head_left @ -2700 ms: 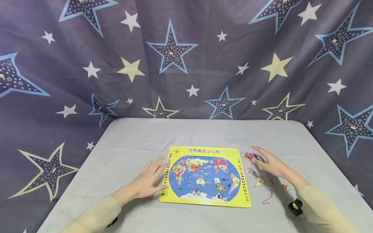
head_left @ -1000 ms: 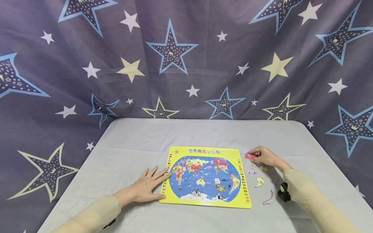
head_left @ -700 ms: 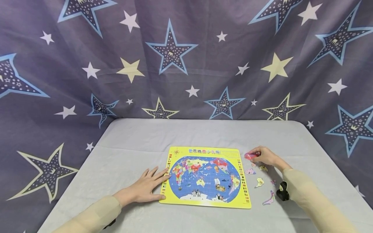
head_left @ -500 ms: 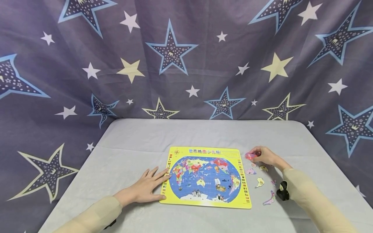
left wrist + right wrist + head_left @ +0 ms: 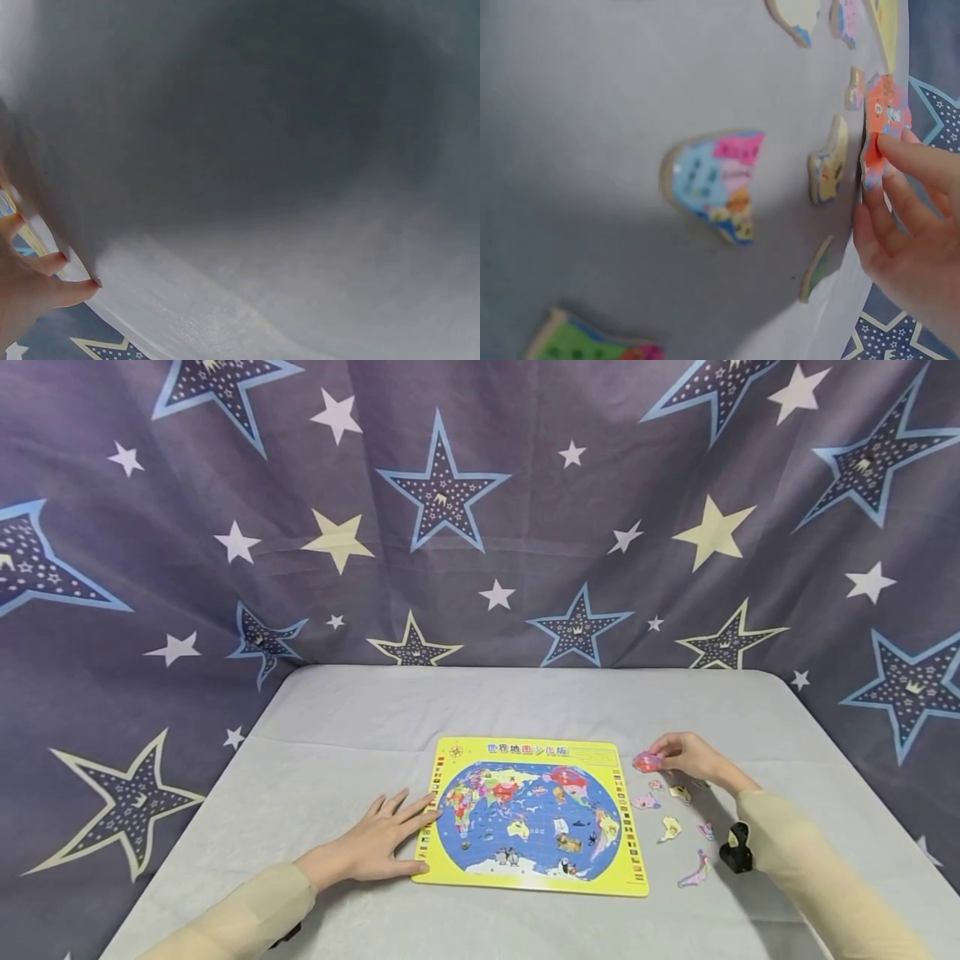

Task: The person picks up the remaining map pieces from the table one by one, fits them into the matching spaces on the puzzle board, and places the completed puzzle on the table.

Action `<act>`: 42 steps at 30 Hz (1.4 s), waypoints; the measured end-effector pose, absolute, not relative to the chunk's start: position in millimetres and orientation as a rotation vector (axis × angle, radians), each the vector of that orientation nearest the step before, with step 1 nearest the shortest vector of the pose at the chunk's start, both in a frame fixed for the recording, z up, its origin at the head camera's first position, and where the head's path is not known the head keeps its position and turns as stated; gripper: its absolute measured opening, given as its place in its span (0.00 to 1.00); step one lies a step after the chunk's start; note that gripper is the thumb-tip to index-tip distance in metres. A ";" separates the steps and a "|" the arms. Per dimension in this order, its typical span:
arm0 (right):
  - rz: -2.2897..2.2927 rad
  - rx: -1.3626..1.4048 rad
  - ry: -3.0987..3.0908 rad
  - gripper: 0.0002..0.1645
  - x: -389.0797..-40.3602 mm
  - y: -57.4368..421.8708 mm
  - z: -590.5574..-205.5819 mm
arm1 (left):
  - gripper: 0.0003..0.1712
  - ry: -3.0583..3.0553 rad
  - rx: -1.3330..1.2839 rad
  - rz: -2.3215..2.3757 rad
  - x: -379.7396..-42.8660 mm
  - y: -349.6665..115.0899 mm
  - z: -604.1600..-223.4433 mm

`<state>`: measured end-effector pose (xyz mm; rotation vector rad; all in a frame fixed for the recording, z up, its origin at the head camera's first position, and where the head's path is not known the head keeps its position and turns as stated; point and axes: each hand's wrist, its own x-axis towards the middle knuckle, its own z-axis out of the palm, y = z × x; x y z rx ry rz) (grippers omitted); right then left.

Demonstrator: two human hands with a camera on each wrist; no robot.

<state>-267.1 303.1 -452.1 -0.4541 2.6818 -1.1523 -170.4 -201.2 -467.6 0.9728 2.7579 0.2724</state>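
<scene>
A yellow-bordered world map puzzle board point(image 5: 525, 881) lies on the grey cloth, its blue oval filled with coloured land shapes. My left hand point(image 5: 371, 843) rests fingers spread along the board's left edge; the left wrist view shows only part of this hand point(image 5: 30, 292). Just beyond the board's right edge, my right hand point(image 5: 693, 757) pinches a red and pink puzzle piece point(image 5: 647, 762) between thumb and fingers. In the right wrist view the red puzzle piece point(image 5: 885, 105) is tilted up, the thumb on its printed face.
Loose puzzle pieces lie right of the board: a lilac one point(image 5: 645, 801), a pale yellow one point(image 5: 670, 829), a long purple one point(image 5: 696, 870) and several others. Closer to the right wrist camera are a blue-pink piece point(image 5: 712, 184) and a green one point(image 5: 585, 345). A star-patterned curtain point(image 5: 480, 527) hangs behind.
My right hand has come down onto the red puzzle piece and taken hold of it, recently shifting slightly right. My left hand has settled onto the board's left edge.
</scene>
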 end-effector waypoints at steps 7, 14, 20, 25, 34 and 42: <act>-1.158 -0.441 2.662 0.11 -265.4 302.3 -439.5 | 0.44 2.753 0.962 0.277 -170.4 -200.8 -466.3; -1.192 -0.433 2.678 0.12 -266.3 299.2 -434.4 | 0.44 2.760 0.964 0.264 -171.2 -200.7 -467.1; -1.198 -0.403 2.699 0.12 -268.0 297.6 -434.2 | 0.44 2.762 0.966 0.264 -172.3 -200.6 -466.5; -1.196 -0.368 2.731 0.12 -267.2 292.5 -431.1 | 0.44 2.755 0.964 0.275 -172.2 -200.1 -466.1; -1.266 -0.333 2.734 0.14 -266.6 275.9 -429.7 | 0.44 2.755 0.953 0.273 -172.0 -200.2 -466.9; -1.314 -0.375 2.640 0.15 -268.0 259.9 -434.8 | 0.44 2.747 0.961 0.282 -171.1 -200.9 -466.5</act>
